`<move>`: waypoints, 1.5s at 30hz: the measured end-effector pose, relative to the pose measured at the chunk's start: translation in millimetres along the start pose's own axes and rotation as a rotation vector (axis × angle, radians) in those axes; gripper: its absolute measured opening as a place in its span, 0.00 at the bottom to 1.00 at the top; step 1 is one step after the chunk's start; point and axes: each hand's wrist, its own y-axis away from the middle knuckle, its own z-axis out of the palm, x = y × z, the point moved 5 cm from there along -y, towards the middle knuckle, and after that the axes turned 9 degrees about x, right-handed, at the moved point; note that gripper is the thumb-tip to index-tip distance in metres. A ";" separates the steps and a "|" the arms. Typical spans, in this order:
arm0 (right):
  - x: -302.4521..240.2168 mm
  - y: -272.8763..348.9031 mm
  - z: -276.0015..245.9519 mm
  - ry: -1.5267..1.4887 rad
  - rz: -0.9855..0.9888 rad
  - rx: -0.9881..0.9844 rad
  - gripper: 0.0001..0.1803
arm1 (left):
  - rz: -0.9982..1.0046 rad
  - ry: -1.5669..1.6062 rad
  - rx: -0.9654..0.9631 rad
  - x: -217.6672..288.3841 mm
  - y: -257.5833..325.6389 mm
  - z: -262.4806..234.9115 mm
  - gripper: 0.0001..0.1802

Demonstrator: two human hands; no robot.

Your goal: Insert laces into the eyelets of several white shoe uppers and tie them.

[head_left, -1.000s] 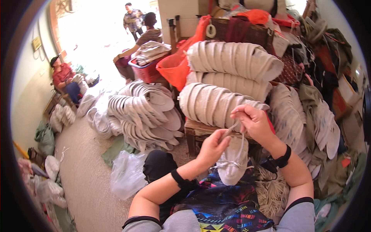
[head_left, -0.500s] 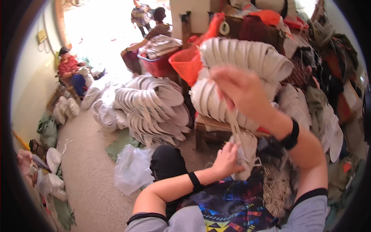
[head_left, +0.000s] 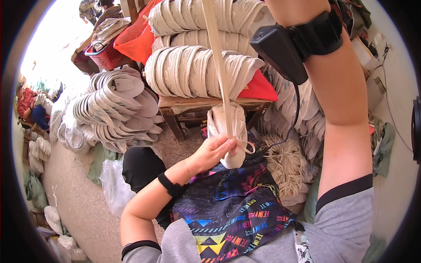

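Note:
A cream shoe [head_left: 240, 127] rests upright over my lap, its toe toward me. My left hand [head_left: 219, 151] is closed near its toe, thumb and fingers pinching the pale shoelaces [head_left: 221, 79]. From there the laces stretch tautly up past the top edge of the picture. A small lace loop [head_left: 250, 147] sticks out beside my fingertips. My right arm reaches up along the right side. Its hand lies beyond the top edge, so its fingers are hidden.
Rows of nested cream shoe uppers [head_left: 193, 70] lie on a wooden stool [head_left: 173, 107] before me. More stacked uppers [head_left: 109, 105] stand left. A bundle of laces [head_left: 285, 166] is right of my lap. A plastic bag [head_left: 116, 186] lies by my knee. People sit far left.
My right hand has risen out of the top of the picture, drawing the laces up long and taut. The left hand stays at the shoe. The view has swung right and down.

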 end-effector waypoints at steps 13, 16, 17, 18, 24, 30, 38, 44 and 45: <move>83.5 142.3 -108.2 0.561 0.410 -0.120 0.09 | 0.050 0.138 0.040 109.0 30.1 4.1 0.19; 67.3 187.5 -105.9 0.957 -0.073 -0.201 0.11 | 0.107 0.327 0.111 98.3 12.4 -11.3 0.22; 57.5 204.3 -97.5 1.001 -0.111 -0.256 0.11 | 0.112 0.484 0.090 94.4 6.1 -15.4 0.21; 52.7 230.4 -90.0 0.912 -0.293 -0.376 0.12 | 0.006 0.563 0.191 89.7 0.1 -15.7 0.21; 72.5 379.9 -60.0 0.705 -0.048 -0.824 0.14 | 0.059 0.529 0.255 74.3 -31.6 -31.0 0.20; 79.5 408.0 -74.0 0.728 0.129 -0.751 0.17 | 0.138 0.797 0.230 119.3 -56.6 -54.5 0.20; 79.0 404.9 -73.8 0.692 0.105 -0.663 0.15 | 0.315 0.663 0.181 159.8 -47.7 -65.3 0.20; 89.6 376.7 -76.4 0.791 0.158 -0.414 0.12 | 0.204 0.575 0.302 118.1 -35.2 -61.5 0.19; 92.5 373.1 -74.7 0.786 0.155 -0.417 0.12 | 0.207 0.573 0.307 117.4 -33.1 -61.5 0.19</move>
